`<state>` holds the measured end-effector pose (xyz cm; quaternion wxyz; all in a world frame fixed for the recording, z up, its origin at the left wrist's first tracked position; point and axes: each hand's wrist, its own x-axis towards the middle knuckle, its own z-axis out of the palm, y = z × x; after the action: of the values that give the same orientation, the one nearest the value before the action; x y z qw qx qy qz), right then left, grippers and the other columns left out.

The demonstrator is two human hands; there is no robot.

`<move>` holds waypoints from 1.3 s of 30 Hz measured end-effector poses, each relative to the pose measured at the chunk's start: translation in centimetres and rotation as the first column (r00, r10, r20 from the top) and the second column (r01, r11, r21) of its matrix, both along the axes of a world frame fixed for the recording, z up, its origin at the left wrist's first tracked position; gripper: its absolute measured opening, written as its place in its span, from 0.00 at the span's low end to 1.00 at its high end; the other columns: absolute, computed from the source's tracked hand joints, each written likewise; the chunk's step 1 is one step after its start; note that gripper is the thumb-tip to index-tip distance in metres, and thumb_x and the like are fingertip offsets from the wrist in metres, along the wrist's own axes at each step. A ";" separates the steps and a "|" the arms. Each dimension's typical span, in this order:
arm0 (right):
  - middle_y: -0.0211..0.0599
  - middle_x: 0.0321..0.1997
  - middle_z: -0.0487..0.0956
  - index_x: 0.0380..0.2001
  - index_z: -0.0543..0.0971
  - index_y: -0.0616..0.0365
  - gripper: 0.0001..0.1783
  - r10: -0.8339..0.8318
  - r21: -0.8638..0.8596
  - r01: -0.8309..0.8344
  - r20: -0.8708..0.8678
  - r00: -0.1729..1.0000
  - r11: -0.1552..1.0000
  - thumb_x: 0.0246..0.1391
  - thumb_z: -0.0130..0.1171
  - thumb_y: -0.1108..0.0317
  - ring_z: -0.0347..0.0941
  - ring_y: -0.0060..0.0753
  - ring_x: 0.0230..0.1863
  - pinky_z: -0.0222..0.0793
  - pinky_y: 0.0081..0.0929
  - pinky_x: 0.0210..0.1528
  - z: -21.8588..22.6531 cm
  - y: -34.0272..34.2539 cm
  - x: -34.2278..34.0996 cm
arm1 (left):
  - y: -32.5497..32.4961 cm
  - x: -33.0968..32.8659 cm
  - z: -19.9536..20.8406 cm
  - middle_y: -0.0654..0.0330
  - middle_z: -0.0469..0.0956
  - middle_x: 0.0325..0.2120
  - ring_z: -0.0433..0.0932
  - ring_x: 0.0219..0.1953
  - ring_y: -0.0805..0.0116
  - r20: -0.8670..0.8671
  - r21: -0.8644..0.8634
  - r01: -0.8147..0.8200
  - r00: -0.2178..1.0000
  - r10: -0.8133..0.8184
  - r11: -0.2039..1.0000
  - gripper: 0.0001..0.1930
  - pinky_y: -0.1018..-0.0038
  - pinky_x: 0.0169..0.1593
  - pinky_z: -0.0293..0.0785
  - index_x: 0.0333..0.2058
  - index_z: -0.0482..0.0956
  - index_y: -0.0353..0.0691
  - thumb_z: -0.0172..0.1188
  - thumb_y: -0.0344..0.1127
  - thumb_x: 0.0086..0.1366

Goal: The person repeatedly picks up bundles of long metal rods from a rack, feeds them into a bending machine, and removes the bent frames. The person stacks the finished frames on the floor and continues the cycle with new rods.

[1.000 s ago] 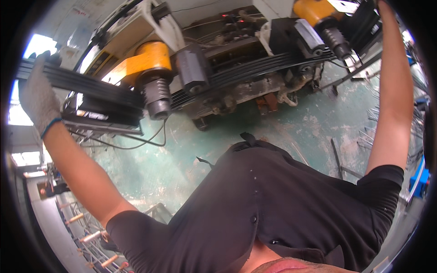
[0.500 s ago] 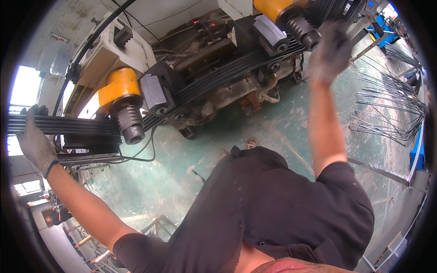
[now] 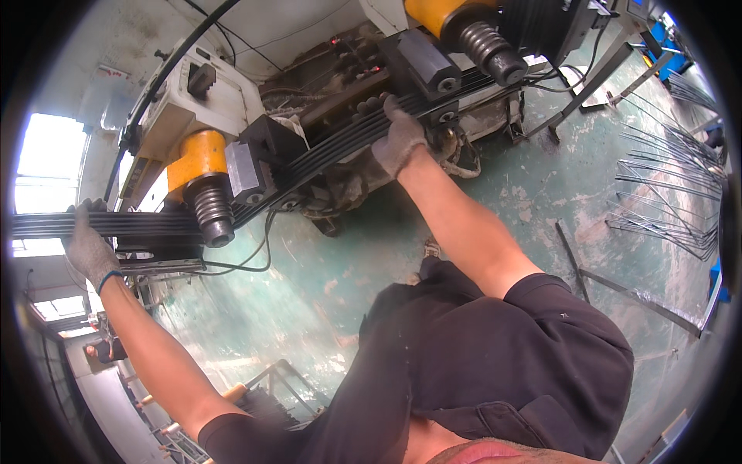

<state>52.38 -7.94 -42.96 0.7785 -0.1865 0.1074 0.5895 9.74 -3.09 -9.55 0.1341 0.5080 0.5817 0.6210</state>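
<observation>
A bundle of long black metal rods (image 3: 332, 153) runs across the machine from far left to upper right. My left hand (image 3: 91, 249), in a grey glove, is wrapped round the bundle near its left end, fingertips showing above it. My right hand (image 3: 399, 141), gloved too, grips the rods at mid-length, its fingers over their far side. The rods pass by two dark clamp blocks with bare metal faces, a left block (image 3: 244, 172) and a right block (image 3: 430, 62). Beside these stand a left threaded spindle (image 3: 212, 210) and a right threaded spindle (image 3: 491, 51) under yellow housings.
Bent thin rods (image 3: 672, 185) hang in a rack at the far right. A metal bar frame (image 3: 641, 298) lies low on the right over the green floor (image 3: 525, 201). Black cables (image 3: 267, 240) loop beneath the left spindle. Another person (image 3: 107, 350) is small at the lower left.
My right hand has come left from beside the right spindle and closed round the rods at mid-length. My left hand stays on the left end, a little farther right in view.
</observation>
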 end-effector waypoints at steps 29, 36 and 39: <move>0.29 0.22 0.77 0.35 0.80 0.58 0.20 -0.165 -0.207 0.971 0.960 0.225 0.120 0.72 0.62 0.51 0.72 0.27 0.17 0.71 0.32 0.22 -0.6 -78.9 33.1 | -42.7 10.6 -49.0 0.55 0.85 0.34 0.84 0.40 0.60 0.840 -0.370 0.693 0.534 -0.097 0.619 0.13 0.64 0.50 0.82 0.36 0.85 0.31 0.53 0.32 0.74; 0.26 0.21 0.76 0.35 0.80 0.57 0.18 -0.218 -0.053 0.997 0.974 0.063 0.053 0.70 0.66 0.53 0.69 0.22 0.17 0.67 0.27 0.21 3.5 -93.4 47.9 | -62.5 26.2 -58.7 0.49 0.85 0.39 0.83 0.46 0.55 0.895 -0.440 0.800 0.427 0.127 0.408 0.13 0.58 0.56 0.78 0.37 0.82 0.28 0.54 0.33 0.72; 0.26 0.20 0.76 0.33 0.80 0.56 0.20 -0.105 -0.110 0.994 0.988 0.112 0.018 0.68 0.67 0.51 0.70 0.21 0.17 0.66 0.26 0.21 2.6 -97.6 54.5 | -70.8 33.3 -60.2 0.50 0.85 0.42 0.83 0.47 0.58 0.703 -0.589 0.777 0.628 -0.334 0.223 0.12 0.61 0.56 0.78 0.41 0.83 0.26 0.53 0.30 0.72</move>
<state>106.93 -105.56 -40.33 0.6795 -0.7010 0.0967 -0.1937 43.02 -73.86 -69.77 0.7138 0.3920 0.5299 0.2366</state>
